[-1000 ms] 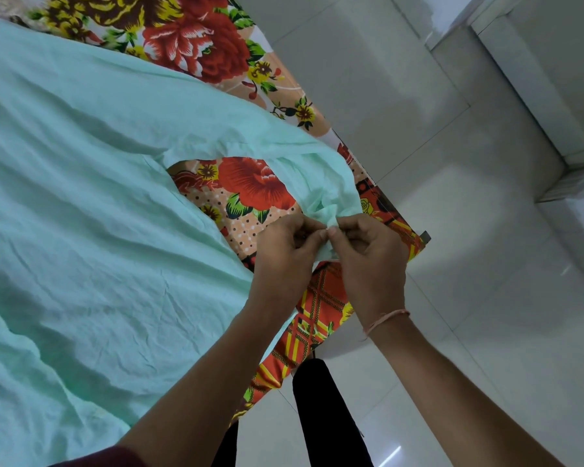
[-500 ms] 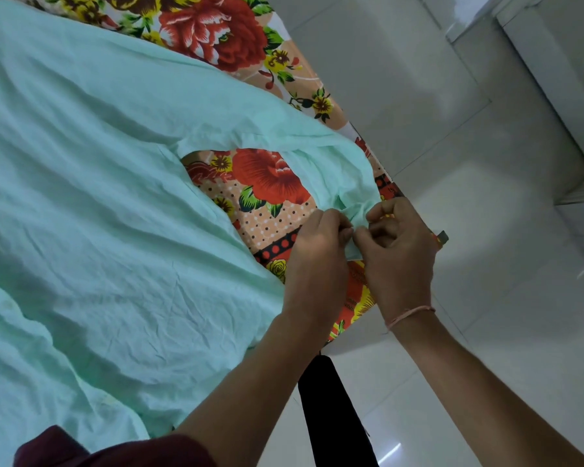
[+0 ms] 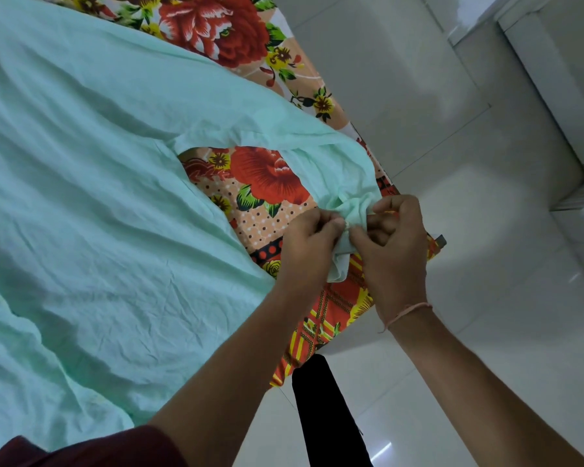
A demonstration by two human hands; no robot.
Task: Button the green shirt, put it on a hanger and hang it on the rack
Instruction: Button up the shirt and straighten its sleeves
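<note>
- On the floral bedsheet [image 3: 267, 176], the green shirt [image 3: 98, 197] lies spread, thin, limp and light.
- Left hand [image 3: 309, 244] and right hand [image 3: 393, 244] both pinch its bunched edge by the bed corner.
- Best gripped right beside button and hole, I judge.

The person is wearing a dark maroon short sleeve [image 3: 91, 448] that is showing at the lower left edge, bunching in soft folds above the bare left forearm. A thin, pale pink thread bracelet [image 3: 406, 312] is circling the right wrist, with a short loose end trailing off at its near side, while both forearms are otherwise going bare. Below the arms, a leg in plain black trousers [image 3: 327, 416] is showing over the pale floor
</note>
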